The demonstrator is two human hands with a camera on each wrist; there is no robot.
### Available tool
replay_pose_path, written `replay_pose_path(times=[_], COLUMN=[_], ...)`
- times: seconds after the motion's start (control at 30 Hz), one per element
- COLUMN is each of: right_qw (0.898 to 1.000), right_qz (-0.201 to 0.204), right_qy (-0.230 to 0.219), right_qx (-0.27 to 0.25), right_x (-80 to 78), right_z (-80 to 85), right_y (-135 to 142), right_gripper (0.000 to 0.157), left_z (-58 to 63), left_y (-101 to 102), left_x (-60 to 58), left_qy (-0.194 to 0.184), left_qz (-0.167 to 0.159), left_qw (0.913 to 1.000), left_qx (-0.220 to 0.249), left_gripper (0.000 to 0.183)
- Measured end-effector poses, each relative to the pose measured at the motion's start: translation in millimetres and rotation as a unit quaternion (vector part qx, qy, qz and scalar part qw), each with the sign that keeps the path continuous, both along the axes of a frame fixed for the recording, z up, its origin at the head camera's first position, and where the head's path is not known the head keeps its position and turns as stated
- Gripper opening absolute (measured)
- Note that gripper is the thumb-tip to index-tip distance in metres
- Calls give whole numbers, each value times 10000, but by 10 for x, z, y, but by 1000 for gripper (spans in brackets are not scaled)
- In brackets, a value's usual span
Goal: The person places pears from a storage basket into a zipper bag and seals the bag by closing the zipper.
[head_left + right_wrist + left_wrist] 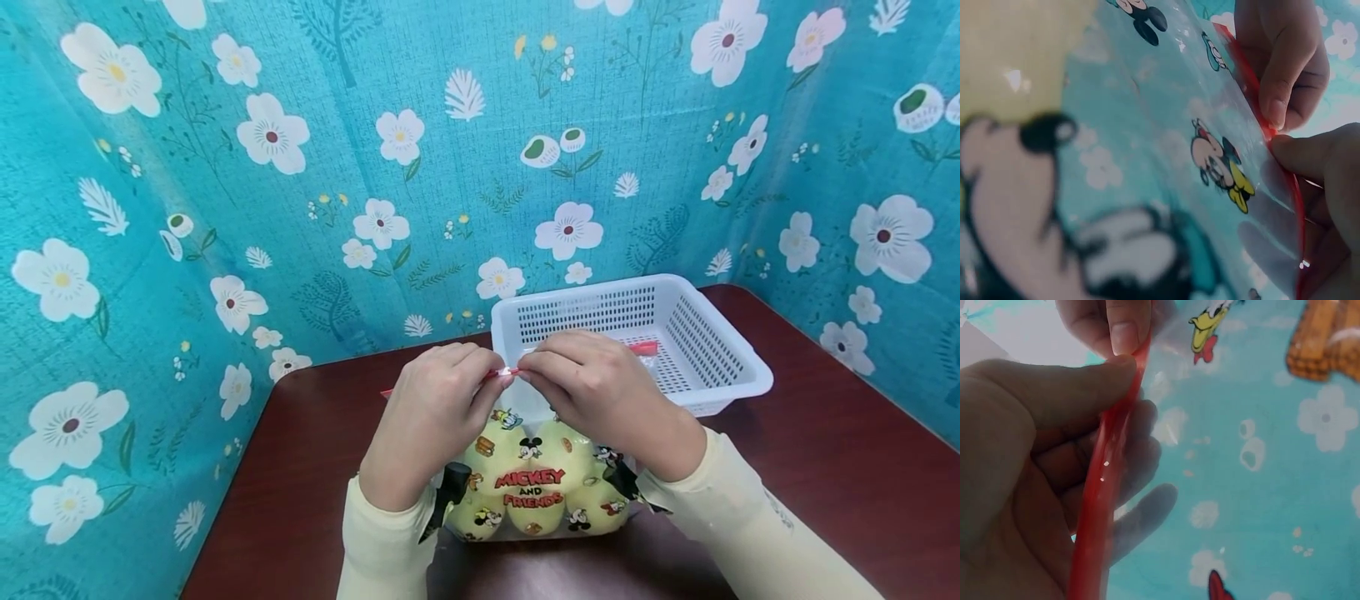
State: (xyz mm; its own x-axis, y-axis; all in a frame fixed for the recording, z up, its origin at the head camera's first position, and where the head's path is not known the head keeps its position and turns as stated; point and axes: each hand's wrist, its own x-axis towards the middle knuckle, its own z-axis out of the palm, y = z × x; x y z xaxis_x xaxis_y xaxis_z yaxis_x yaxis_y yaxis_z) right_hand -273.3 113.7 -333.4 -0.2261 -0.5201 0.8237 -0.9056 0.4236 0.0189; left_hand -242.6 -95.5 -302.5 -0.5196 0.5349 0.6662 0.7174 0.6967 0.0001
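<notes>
A clear plastic zip bag (529, 490) printed with cartoon characters and "Mickey and Friends" stands upright, with rounded pale yellow things showing through it. Along its top runs a red zip strip (1099, 487). My left hand (444, 396) pinches this strip between thumb and fingers near the middle. Close beside it, my right hand (600, 385) pinches the same strip, and the two thumb tips nearly meet. In the left wrist view, other left fingers show through the clear film behind the strip. The right wrist view shows both thumbs on the red edge (1297, 200).
Behind the bag is a white slotted plastic basket (712, 367), holding a clear item with a red strip (643, 348). Everything stands on a dark red-brown table (315, 467). A blue-green flowered cloth (450, 183) hangs around the table's back and sides.
</notes>
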Motion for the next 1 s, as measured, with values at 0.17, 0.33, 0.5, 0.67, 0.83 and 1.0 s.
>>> replay_pose_path(times=[0.17,0.33,0.5,0.67,0.83,1.0], right_qw=[9998,9990,9987,9989,9991,9990], right_qz=[204,378,395,376,334,366], right_qy=[-30,235,321,296,262,270], right_qx=[28,-12,4,21,49,50], right_x=[-7,-16,-13,-13,-11,-23], right_z=[24,52,79,91,100,108], right_y=[16,9,14,31,50,57], right_gripper=[25,31,31,34,36,34], left_z=[-3,9,22,24,24,26], left_y=[-4,-9,-11,-17,-31,-52], left_x=[6,21,27,26,20,15], left_qy=[-94,-125,-119,-53,3,-6], left_qz=[37,68,56,18,-8,19], left_qw=[9999,9998,9998,9999,9999,9999], left_qx=[-74,-143,-155,-106,-105,-124], left_gripper=[8,9,10,11,12,11])
